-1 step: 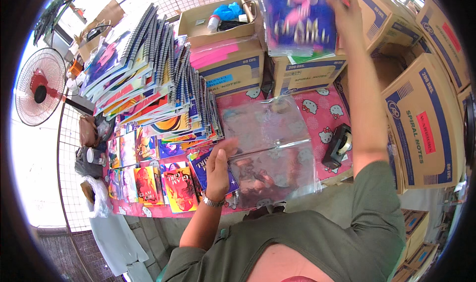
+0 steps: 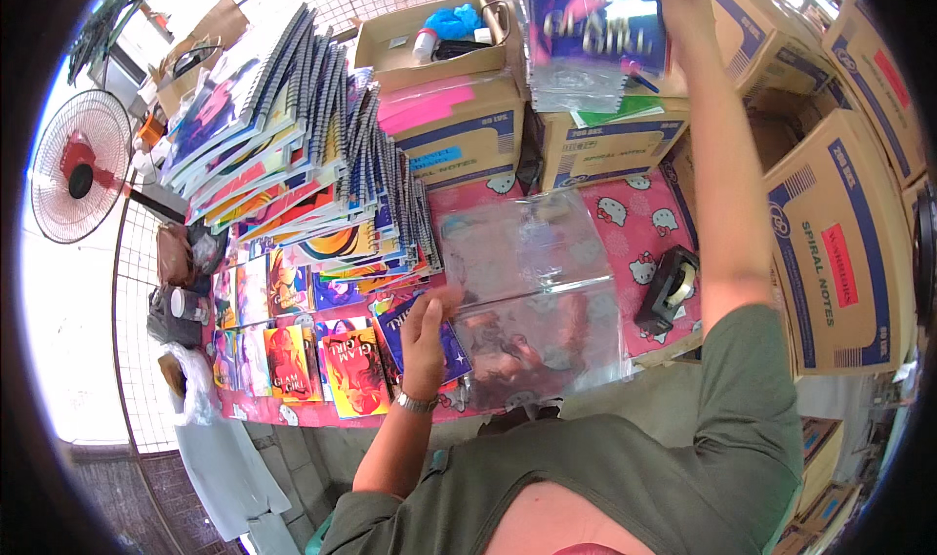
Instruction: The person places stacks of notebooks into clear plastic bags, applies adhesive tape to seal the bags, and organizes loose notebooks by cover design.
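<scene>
My right hand (image 2: pixel 685 28) reaches to the far side and grips the right edge of a blue and pink notebook (image 2: pixel 595 23) in a clear plastic sleeve. That notebook is above a carton, partly cut off by the top of the view. My left hand (image 2: pixel 424 345) is open and holds nothing, its fingers extended and slightly blurred. It hovers over a small blue notebook (image 2: pixel 454 353), by the left edge of the clear plastic sleeves (image 2: pixel 537 311) lying on the pink table. Small red notebooks (image 2: pixel 353 370) lie in rows to its left.
A tall stack of spiral notebooks (image 2: pixel 312 164) leans at the left back. A tape dispenser (image 2: pixel 667 287) sits right of the sleeves. Cartons (image 2: pixel 830 262) crowd the right and back; an open box (image 2: pixel 390 62) holds odds and ends. A fan (image 2: pixel 83 164) stands far left.
My right hand and the sleeved notebook have shifted slightly up and away, showing more of the carton top beneath. My left hand has barely moved.
</scene>
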Action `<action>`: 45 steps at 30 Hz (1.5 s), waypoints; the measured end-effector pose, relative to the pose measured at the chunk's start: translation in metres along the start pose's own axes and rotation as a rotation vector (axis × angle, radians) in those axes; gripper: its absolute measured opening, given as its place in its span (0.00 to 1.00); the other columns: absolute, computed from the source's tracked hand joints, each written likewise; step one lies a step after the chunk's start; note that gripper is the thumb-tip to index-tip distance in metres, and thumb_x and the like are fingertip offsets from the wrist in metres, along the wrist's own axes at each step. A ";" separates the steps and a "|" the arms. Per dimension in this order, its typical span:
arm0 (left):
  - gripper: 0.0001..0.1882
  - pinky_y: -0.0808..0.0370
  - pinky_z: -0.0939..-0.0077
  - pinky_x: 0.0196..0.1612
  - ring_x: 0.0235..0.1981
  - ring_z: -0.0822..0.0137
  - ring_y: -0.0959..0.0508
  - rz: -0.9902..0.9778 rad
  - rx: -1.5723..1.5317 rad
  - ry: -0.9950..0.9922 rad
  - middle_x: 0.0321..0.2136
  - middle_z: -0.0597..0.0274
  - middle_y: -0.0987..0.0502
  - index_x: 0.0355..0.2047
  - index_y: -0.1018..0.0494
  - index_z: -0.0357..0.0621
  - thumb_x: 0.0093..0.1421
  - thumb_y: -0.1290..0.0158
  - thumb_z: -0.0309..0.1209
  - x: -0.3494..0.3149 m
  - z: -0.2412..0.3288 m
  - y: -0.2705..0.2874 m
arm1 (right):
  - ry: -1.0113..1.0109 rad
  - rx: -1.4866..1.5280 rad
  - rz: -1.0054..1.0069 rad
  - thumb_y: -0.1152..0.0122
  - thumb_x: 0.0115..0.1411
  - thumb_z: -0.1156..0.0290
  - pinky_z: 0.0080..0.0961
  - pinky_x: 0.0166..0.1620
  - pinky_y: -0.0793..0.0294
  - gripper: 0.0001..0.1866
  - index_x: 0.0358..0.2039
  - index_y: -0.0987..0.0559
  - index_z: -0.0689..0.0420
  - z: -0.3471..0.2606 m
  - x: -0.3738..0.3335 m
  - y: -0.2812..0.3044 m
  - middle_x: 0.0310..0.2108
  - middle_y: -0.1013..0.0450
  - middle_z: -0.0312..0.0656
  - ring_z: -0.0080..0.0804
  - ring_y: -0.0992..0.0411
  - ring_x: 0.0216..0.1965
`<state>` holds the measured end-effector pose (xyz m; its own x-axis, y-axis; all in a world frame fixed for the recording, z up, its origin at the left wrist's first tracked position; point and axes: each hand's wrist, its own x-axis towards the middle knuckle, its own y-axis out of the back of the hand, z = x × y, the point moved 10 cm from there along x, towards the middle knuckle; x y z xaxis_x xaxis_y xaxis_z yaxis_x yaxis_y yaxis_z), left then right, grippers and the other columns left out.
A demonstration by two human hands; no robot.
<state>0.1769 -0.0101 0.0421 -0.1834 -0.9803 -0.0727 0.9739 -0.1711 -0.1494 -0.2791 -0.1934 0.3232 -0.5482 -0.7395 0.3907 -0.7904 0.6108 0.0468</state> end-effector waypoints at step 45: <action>0.21 0.28 0.74 0.42 0.38 0.65 0.24 0.449 0.316 0.414 0.39 0.56 0.22 0.51 0.29 0.34 0.61 0.52 0.33 -0.072 -0.208 0.250 | -0.908 -0.271 -0.536 0.22 0.34 0.61 0.37 0.49 0.27 0.43 0.50 0.31 0.66 0.283 -0.568 -0.251 0.45 0.26 0.56 0.48 0.25 0.46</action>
<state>0.4055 0.0382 -0.1949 0.2724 -0.8555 -0.4405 0.9483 0.1612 0.2733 0.1533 -0.0072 -0.1705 -0.2355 -0.7939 -0.5606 -0.9615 0.1062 0.2535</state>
